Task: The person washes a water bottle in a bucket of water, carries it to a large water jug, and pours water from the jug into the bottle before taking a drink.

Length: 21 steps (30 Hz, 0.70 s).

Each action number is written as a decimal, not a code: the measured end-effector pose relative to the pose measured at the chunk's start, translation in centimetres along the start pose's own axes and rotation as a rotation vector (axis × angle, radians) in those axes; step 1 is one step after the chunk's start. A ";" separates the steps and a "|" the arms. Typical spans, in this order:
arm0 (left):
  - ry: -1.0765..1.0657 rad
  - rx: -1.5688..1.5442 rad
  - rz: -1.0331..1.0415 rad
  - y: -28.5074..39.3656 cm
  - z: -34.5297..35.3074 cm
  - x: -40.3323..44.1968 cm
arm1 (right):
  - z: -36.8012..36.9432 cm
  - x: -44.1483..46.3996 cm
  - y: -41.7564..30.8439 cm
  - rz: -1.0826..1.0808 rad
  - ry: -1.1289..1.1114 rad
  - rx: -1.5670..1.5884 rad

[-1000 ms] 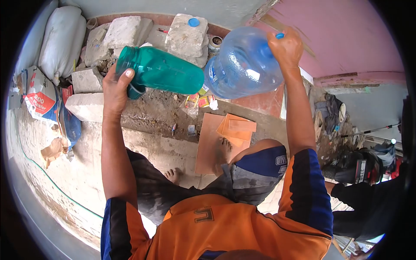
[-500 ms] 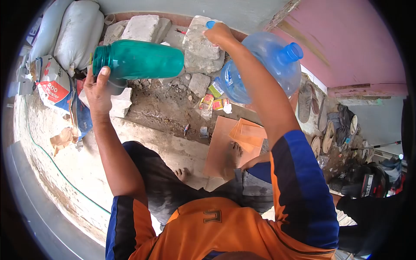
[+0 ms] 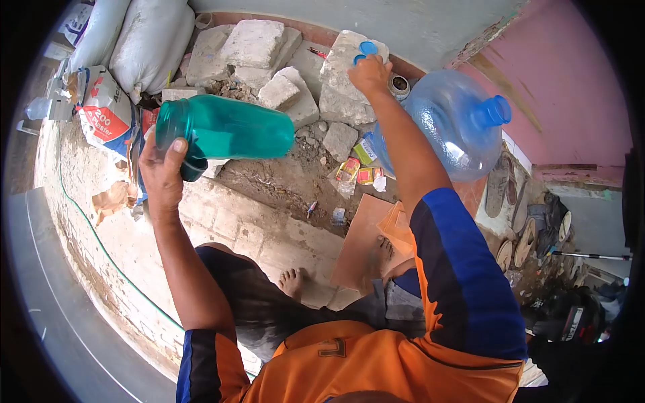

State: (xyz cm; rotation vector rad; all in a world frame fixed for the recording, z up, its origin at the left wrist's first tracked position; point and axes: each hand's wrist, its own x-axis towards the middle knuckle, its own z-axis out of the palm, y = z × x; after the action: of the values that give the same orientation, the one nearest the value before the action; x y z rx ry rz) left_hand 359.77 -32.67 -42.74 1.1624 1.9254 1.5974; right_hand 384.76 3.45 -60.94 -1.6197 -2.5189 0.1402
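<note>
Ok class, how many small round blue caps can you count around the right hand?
2. One blue cap lies on the pale rough block; the second cap is at the right hand, partly covered. More could be hidden under the hand.

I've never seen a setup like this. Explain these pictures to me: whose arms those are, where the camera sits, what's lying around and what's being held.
There is no machine here: you see a person's two bare hands. The camera is worn on that person's head, looking forward and down, so the orange shirt fills the bottom of the view.

The left hand holds a green bottle on its side by the neck end. The right hand is at a blue cap on a stone block; whether it grips it is hard to tell. Right of that forearm is a large water bottle. On the ground lie rubble, small packets and an orange board.
</note>
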 end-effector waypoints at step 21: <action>-0.682 -0.383 -0.191 2.5 14.8 -1.5 | -19.3 -20.7 -3.0 -0.312 -0.423 0.976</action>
State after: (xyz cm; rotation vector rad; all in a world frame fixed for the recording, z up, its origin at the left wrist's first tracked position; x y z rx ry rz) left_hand 372.32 -24.61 -44.84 1.1211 1.1920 1.1816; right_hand 393.80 -16.62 -42.91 -0.8377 -2.2563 1.5115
